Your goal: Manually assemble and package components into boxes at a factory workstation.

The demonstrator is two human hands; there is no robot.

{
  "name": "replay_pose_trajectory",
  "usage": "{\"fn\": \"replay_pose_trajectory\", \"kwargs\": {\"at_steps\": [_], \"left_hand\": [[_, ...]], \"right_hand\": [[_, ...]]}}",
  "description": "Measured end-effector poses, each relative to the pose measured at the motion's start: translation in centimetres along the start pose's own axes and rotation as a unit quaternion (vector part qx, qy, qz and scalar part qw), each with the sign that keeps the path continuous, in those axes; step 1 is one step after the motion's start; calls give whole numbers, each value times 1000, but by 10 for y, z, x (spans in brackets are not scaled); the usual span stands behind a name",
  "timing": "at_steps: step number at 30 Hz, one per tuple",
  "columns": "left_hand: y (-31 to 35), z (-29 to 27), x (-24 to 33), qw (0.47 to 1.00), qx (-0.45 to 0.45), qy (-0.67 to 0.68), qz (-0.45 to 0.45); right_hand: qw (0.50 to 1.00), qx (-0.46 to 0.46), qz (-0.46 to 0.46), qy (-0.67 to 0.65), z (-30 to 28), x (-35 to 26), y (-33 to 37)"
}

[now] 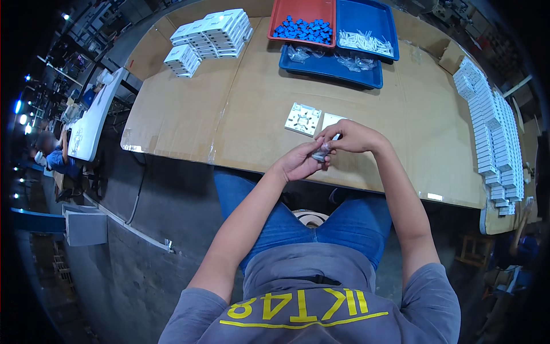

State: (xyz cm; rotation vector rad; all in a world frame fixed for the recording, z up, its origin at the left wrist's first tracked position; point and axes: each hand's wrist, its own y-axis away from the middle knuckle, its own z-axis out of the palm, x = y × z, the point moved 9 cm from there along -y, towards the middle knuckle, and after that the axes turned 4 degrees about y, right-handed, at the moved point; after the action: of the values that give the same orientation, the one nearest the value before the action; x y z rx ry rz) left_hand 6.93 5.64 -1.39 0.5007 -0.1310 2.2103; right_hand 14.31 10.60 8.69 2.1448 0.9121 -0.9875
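Observation:
My left hand (300,163) is palm up near the table's front edge, its fingers curled around a small clear plastic bag (322,155). From the right, my right hand (353,136) pinches the same bag with thumb and fingertips. What lies inside the bag is too small to make out. Just beyond my hands, a white square plastic plate (303,118) with dark cutouts lies flat on the table. Beside it is a second white square piece (330,120), partly hidden by my right hand.
At the back stand a red tray (276,33) of blue parts, a blue tray (366,14) of white sticks and a lower blue tray (326,76) of clear bags. White units are stacked at back left (215,34) and far right (492,132). Other people sit at both sides.

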Motion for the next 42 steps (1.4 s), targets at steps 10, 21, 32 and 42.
{"fn": "replay_pose_trajectory", "kwargs": {"at_steps": [10,21,32,42], "left_hand": [[2,7,2,1000,-3,15,9],[3,18,2,999,1,34,0],[1,12,2,1000,15,21,4],[2,8,6,999,31,-7,30]], "right_hand": [[998,-9,53,-19,0,6,3],[994,93,57,-8,-34,8,13],[992,80,79,57,-29,16,6],[991,129,27,11,-37,-2,21]]}}
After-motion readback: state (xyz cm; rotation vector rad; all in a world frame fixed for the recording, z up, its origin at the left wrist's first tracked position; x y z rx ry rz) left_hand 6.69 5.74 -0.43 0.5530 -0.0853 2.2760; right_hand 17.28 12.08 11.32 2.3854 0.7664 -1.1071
